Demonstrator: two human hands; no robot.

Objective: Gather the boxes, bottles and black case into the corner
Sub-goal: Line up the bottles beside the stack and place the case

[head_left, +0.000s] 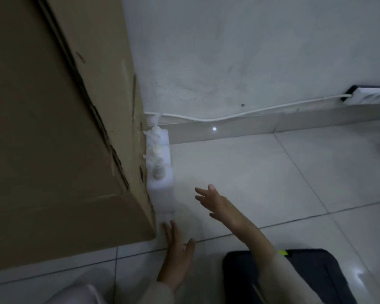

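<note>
A large brown cardboard box (53,139) fills the left side and stands on the tiled floor against the wall. A row of white pump bottles (159,170) lines its right side, running from the wall toward me. My left hand (178,253) lies flat on the floor, fingers apart, fingertips touching the foot of the nearest bottle. My right hand (215,202) hovers open just right of that bottle, touching nothing. The black case (294,279) lies on the floor at the bottom right, partly hidden under my right forearm.
A white cable (228,116) runs along the skirting at the wall's foot to a white power strip (371,95) at the far right. Pale floor tiles (272,176) stretch right of the bottles. My light sleeve (86,292) shows at the bottom left.
</note>
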